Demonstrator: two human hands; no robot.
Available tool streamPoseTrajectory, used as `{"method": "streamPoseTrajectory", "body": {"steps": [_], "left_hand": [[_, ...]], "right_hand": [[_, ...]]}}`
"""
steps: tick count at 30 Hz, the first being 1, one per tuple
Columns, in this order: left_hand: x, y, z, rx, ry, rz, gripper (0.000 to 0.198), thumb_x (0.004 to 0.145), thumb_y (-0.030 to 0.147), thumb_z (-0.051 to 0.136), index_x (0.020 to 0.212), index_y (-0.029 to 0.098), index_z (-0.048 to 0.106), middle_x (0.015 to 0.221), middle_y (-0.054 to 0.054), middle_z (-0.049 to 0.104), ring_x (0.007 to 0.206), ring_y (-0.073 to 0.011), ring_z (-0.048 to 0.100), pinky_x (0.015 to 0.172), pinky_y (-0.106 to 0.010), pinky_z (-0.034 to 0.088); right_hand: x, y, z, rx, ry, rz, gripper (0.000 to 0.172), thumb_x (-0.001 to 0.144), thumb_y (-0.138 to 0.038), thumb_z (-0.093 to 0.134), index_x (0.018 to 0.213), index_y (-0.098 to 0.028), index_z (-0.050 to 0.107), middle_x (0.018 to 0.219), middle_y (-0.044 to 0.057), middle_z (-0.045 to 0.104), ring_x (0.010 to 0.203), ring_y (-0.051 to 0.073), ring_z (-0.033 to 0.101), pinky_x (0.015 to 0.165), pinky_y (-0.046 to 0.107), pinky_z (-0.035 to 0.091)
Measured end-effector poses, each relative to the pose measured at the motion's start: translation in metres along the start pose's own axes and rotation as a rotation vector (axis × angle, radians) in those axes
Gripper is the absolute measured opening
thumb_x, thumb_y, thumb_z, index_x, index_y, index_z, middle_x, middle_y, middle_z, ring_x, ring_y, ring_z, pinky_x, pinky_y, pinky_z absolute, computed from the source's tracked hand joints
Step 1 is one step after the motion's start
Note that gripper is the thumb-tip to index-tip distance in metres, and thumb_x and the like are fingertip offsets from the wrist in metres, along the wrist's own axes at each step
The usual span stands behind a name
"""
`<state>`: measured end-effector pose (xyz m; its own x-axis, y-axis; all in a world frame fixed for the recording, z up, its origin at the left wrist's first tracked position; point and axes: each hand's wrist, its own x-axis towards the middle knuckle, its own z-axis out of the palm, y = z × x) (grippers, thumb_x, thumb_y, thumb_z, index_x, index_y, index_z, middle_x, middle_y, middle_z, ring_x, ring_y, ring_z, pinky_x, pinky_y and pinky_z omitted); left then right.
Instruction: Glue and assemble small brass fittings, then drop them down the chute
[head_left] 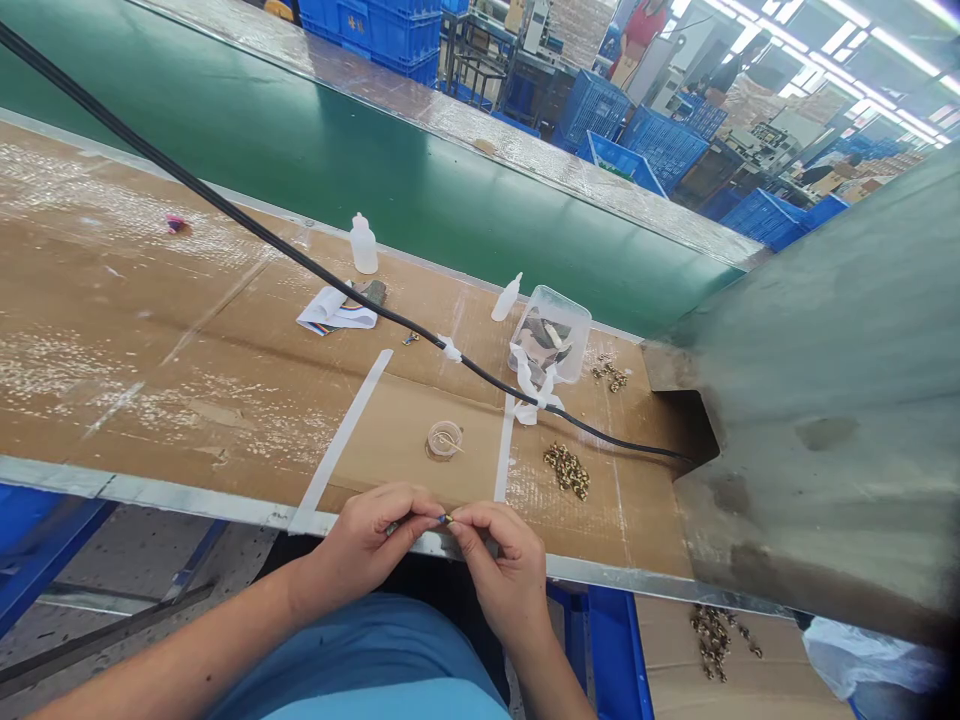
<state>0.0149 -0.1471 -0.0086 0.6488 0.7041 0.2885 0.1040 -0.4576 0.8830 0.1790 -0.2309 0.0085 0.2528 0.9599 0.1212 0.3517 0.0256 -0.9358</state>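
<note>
2 bare hands meet at the near edge of a cardboard-covered tabletop [225, 400]. The left hand [367, 545] and right hand [504, 565] each grip 1 small metal part [446, 519], fingers pinched shut on it. Just beyond lie a small round dish [445, 438], a pile of brass pieces [568, 470] and a black cable [409, 326].

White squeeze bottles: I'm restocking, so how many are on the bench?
2. One upright bottle by the green belt; one tilted bottle beside the clear tub. None seems hidden.
</note>
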Motion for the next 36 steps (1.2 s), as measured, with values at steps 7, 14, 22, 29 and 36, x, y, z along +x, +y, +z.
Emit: {"method": "streamPoseTrajectory", "body": {"steps": [7,14,22,29,36], "left_hand": [[-0.0015,-0.0014,0.0001,0.004,-0.017,-0.013,0.015,0.089,0.009,0.053,0.093,0.02,0.062,0.086,0.001,0.067,0.081,-0.0105,0.063,0.075,-0.019,0.048],[-0.0004,-0.0004,-0.0005,0.005,-0.021,-0.018,0.015,0.089,0.009,0.052,0.093,0.02,0.062,0.086,0.0,0.067,0.081,-0.0104,0.063,0.075,-0.018,0.048],[0.0009,0.0009,-0.0002,0.011,-0.017,-0.024,0.014,0.089,0.011,0.051,0.092,0.018,0.063,0.085,-0.002,0.068,0.08,-0.0129,0.064,0.073,-0.021,0.049],[0.0003,0.0011,-0.0004,0.011,-0.021,-0.015,0.014,0.089,0.011,0.052,0.092,0.019,0.063,0.085,-0.002,0.068,0.08,-0.013,0.064,0.073,-0.021,0.049],[0.0008,0.0002,0.0,0.007,-0.024,-0.024,0.015,0.089,0.01,0.051,0.093,0.019,0.062,0.085,-0.001,0.067,0.08,-0.0124,0.063,0.073,-0.021,0.049]], "right_hand": [[0.0001,-0.0014,-0.0012,-0.008,-0.014,-0.007,0.013,0.086,-0.013,0.06,0.081,-0.022,0.068,0.081,-0.001,0.068,0.079,0.013,0.062,0.073,0.022,0.046],[0.0004,-0.0032,-0.0009,-0.026,-0.019,-0.028,0.013,0.086,-0.013,0.06,0.081,-0.022,0.067,0.081,-0.001,0.068,0.078,0.013,0.062,0.073,0.022,0.045],[0.0007,-0.0019,-0.0017,-0.043,-0.034,-0.025,0.013,0.087,-0.014,0.058,0.081,-0.022,0.067,0.081,-0.001,0.069,0.079,0.015,0.062,0.073,0.024,0.045],[0.0013,-0.0047,-0.0014,-0.032,-0.037,-0.012,0.014,0.087,-0.014,0.058,0.081,-0.022,0.067,0.081,0.0,0.068,0.079,0.015,0.062,0.073,0.024,0.045],[0.0006,-0.0043,-0.0019,-0.034,-0.043,-0.009,0.014,0.087,-0.014,0.058,0.081,-0.022,0.067,0.08,0.0,0.068,0.079,0.015,0.061,0.073,0.024,0.045]]}}
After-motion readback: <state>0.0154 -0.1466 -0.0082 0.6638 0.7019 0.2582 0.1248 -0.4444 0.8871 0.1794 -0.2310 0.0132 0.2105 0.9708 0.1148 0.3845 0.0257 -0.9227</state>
